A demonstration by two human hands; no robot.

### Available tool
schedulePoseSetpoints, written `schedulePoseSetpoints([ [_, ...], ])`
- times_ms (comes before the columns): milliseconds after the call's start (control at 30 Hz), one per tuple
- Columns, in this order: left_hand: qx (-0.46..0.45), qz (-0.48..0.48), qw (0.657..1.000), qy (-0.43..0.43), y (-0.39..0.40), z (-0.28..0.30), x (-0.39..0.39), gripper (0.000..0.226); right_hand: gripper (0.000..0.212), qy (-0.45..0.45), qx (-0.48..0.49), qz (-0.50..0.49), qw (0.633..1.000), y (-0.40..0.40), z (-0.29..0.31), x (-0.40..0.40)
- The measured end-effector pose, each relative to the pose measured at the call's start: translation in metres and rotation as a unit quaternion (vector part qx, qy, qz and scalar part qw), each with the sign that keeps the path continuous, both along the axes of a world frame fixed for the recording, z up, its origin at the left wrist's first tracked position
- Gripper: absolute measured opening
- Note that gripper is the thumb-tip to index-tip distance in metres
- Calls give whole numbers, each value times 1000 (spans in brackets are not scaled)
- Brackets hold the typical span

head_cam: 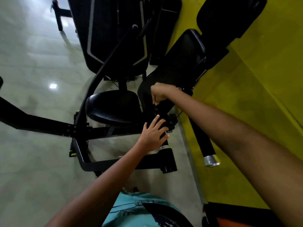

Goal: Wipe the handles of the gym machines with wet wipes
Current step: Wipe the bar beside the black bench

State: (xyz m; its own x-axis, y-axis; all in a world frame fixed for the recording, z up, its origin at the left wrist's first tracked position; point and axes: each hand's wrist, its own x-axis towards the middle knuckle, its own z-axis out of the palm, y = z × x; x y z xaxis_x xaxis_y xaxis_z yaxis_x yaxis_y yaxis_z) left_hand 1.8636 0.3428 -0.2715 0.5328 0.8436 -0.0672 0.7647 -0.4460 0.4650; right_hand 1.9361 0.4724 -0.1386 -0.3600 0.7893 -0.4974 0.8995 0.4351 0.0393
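Left hand [153, 136]: fingers [155, 122] nearly straight, spread, laid flat on the black handle [164, 133] just right of the seat [113, 107]. Thumb side lies along the grip; whether it wraps under, can't tell. No wipe seen under the palm, too dark.

Right hand [159, 92]: above the seat's right edge, fingers curled down as if pinching sth small by the dark pad [183, 63]. What it has, can't tell; a pale speck at the fingertips could be a nail or a bit of wipe. So the wipe's whereabouts are unclear.

Outward: the handle runs down to a silver collar, then the black frame [124, 161] below the seat. A second handle w/ silver end cap [210, 160] lies further right of the seat, against the yellow wall [254, 95]. Weight stack housing [114, 35] sits behind the seat.

Risks, as I judge: if the left palm is bare, the grip gets touched, not cleaned. Cable & bracket hardware right of the seat could snag a wipe or nip fingers. The far handle could get skipped.

Containers: none in view, no wipe pack visible.
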Motion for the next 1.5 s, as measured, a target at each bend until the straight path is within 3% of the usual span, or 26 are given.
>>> schedulePoseSetpoints([
  [100,11,-11,1000,-3,-1,0,-1,58,28,-38,-18,39,998,-2,-15,-16],
  [267,3,-13,1000,-7,0,-4,-1,45,14,-25,-41,54,997,5,0,1],
  [333,6,-9,1000,-16,0,-5,-1,56,14,-18,-23,41,999,5,12,12],
  [500,15,3,999,-30,-1,-6,0,52,16,38,68,-24,997,2,42,42],
  [600,16,11,999,-37,-3,-5,1,36,20,115,124,-91,981,-13,58,65],
  [767,-16,54,996,-68,-17,2,13,34,22,224,222,-171,934,-60,52,93],
  [1000,-58,53,986,-145,-69,-14,16,36,25,243,276,-183,912,-120,40,86],
  [1200,-64,42,991,-113,-70,-5,14,40,22,265,302,-233,886,-107,37,77],
  [1500,-105,53,984,-130,-86,0,10,44,22,273,314,-248,875,-164,34,78],
])
